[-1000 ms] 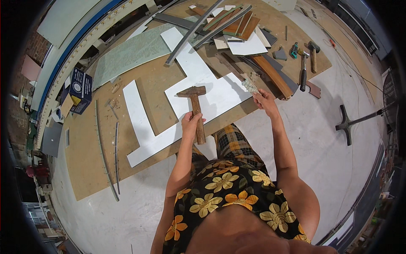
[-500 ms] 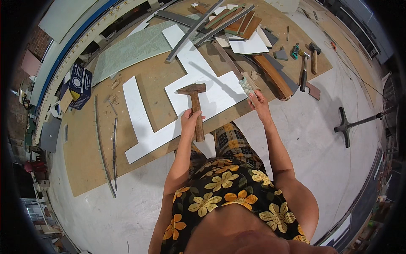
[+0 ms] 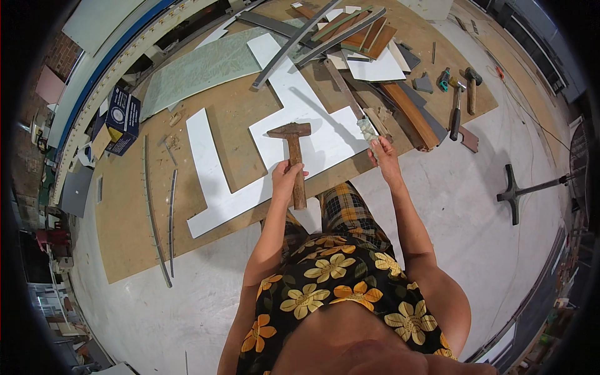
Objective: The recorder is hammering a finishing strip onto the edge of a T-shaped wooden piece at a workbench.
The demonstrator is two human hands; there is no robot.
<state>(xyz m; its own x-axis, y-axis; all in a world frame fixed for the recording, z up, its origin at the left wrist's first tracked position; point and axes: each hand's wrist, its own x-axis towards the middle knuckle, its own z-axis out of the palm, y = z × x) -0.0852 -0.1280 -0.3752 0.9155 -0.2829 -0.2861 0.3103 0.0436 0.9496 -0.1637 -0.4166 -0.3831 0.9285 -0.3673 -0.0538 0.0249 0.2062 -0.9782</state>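
My left hand [image 3: 285,178] is closed around the wooden handle of a hammer [image 3: 295,153], its rusty head pointing away from me. My right hand [image 3: 385,156] grips the pale wrapped handle of a long, flat, rusty blade [image 3: 342,85]. The blade reaches away from me toward a pile of scraps; I cannot tell whether it touches them. Beneath the hammer lies a white cut-out panel [image 3: 275,137] with several arms, flat on a brown board [image 3: 125,219]. A long shadow crosses the panel between the two tools.
Wood and metal offcuts [image 3: 369,40] are heaped at the far side, beside a pale green patterned sheet [image 3: 194,75]. Two hammers, one with a dark handle [image 3: 456,115], lie at the right. A box [image 3: 122,119] and thin metal strips [image 3: 150,206] are left; a fan stand [image 3: 512,194] is right.
The whole view has shifted slightly, so the board and tools appear a little to the right. Both hands keep their grips and have hardly moved over the panel.
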